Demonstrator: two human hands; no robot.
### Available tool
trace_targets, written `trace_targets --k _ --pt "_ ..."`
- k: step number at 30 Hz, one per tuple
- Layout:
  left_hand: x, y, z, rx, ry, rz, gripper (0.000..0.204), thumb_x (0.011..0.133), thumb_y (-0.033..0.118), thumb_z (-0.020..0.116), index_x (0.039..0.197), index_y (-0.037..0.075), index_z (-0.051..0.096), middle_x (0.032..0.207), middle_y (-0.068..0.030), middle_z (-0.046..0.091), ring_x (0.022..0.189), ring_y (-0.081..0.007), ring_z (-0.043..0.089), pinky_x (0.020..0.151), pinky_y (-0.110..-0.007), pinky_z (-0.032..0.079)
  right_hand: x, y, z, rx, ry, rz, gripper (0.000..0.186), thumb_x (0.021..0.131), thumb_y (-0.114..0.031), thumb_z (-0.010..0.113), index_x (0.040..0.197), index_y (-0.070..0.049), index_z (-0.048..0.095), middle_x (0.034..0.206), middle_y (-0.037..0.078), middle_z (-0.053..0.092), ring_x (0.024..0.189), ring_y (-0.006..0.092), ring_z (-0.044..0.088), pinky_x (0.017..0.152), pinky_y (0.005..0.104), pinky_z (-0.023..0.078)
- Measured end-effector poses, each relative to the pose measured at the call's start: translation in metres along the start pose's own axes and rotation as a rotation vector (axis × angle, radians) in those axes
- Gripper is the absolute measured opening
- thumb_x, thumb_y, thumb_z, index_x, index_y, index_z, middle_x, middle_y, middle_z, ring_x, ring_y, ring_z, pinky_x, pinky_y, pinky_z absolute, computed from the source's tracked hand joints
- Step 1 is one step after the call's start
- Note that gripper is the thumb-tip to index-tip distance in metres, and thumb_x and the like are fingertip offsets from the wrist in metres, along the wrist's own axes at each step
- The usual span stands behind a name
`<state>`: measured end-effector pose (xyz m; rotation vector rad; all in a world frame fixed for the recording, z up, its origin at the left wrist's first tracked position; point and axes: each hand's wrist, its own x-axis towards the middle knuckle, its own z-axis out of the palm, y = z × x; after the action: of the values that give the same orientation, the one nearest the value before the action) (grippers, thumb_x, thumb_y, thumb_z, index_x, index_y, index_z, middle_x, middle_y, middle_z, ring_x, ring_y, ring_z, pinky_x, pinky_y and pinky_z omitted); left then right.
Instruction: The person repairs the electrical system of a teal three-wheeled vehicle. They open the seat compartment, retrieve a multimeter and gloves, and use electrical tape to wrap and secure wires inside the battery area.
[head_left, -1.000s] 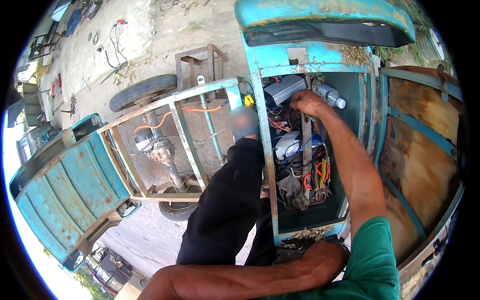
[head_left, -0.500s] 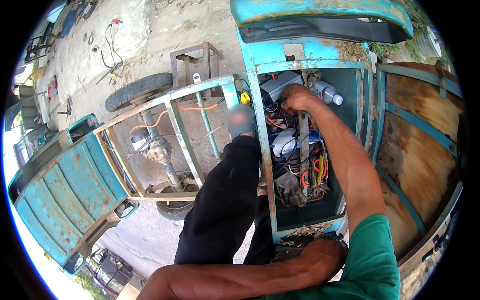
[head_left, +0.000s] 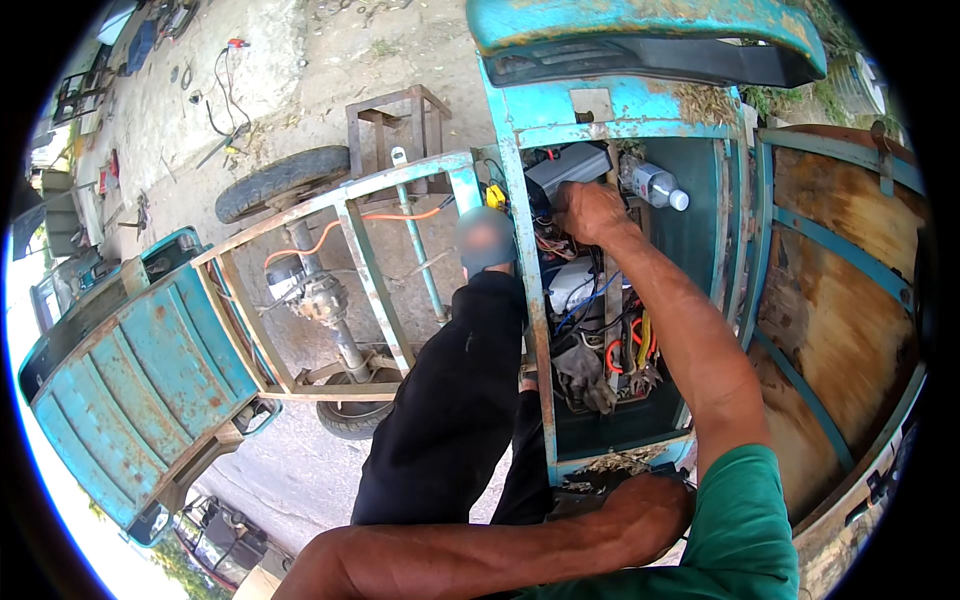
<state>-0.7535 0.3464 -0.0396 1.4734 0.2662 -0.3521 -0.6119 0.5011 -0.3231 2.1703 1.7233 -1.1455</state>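
Inside the open turquoise metal compartment (head_left: pixel 682 300), my right hand (head_left: pixel 595 212) reaches with curled fingers into dark wiring beside a silver finned box (head_left: pixel 562 166); what it grips is hidden. A clear plastic bottle (head_left: pixel 652 183) lies just right of it. Below are a silver unit (head_left: pixel 572 280), blue, red and yellow wires (head_left: pixel 645 345) and a grey cloth (head_left: pixel 585 380). My left hand (head_left: pixel 645 510) rests low by the compartment's near edge (head_left: pixel 590 462); its fingers are hidden.
A rusty open frame (head_left: pixel 355 270) with an axle (head_left: pixel 320 295) and a tyre (head_left: pixel 280 180) lies left; black-trousered legs (head_left: pixel 440 390) stand beside the compartment. A turquoise lid (head_left: pixel 650 25) overhangs above; a wooden-backed panel (head_left: pixel 830 310) is right. A metal stand (head_left: pixel 420 115) and cables (head_left: pixel 230 100) lie behind.
My right hand has shifted a little left, away from the bottle and toward the wiring by the silver box. My left hand stays in place.
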Motion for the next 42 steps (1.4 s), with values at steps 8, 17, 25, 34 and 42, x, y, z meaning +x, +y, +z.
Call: trace_targets --k 8,17,25,34,42 --pt "0.011 0.006 -0.005 -0.098 -0.139 -0.158 0.014 0.073 0.004 0.061 0.085 -0.002 0.066 0.083 -0.0248 0.068 0.082 -0.0445 0.067 0.070 -0.053 0.054 0.000 -0.006 -0.026 -0.004 -0.262 -0.012 0.027 0.083 -0.027 0.069 0.104 -0.012 0.076 0.108 0.016 0.072 0.103 0.0343 0.068 0.091 0.0440 0.053" --pt "0.003 0.005 -0.005 -0.051 0.023 -0.011 0.012 0.073 0.005 0.061 0.082 -0.002 0.065 0.083 -0.0256 0.067 0.083 -0.0451 0.067 0.070 -0.053 0.054 0.001 0.004 -0.019 0.069 -0.167 -0.079 0.021 0.080 -0.019 0.068 0.097 -0.010 0.076 0.099 0.017 0.072 0.097 0.0346 0.068 0.086 0.0418 0.054" --pt "0.017 0.005 -0.003 -0.078 -0.158 -0.165 0.012 0.074 0.007 0.062 0.082 0.000 0.066 0.080 -0.0246 0.068 0.079 -0.0441 0.067 0.067 -0.052 0.054 0.017 -0.002 0.003 0.027 -0.062 -0.009 0.020 0.082 -0.020 0.065 0.096 -0.011 0.076 0.100 0.017 0.072 0.097 0.0352 0.068 0.087 0.0429 0.054" --pt "0.015 0.005 -0.006 -0.097 -0.152 -0.162 0.012 0.074 0.008 0.062 0.082 0.000 0.066 0.079 -0.0237 0.067 0.077 -0.0432 0.067 0.065 -0.052 0.053 0.010 0.008 -0.011 0.160 -0.217 -0.137 0.022 0.081 -0.024 0.073 0.100 -0.013 0.077 0.104 0.012 0.074 0.101 0.0313 0.068 0.090 0.0418 0.053" --pt "0.014 0.001 -0.004 -0.058 -0.105 -0.121 0.013 0.075 0.008 0.062 0.085 -0.001 0.065 0.081 -0.0244 0.067 0.080 -0.0432 0.066 0.068 -0.052 0.053 0.011 0.006 -0.008 0.064 -0.185 -0.203 0.018 0.082 -0.023 0.071 0.098 -0.014 0.075 0.099 0.013 0.073 0.098 0.0325 0.068 0.086 0.0433 0.053"
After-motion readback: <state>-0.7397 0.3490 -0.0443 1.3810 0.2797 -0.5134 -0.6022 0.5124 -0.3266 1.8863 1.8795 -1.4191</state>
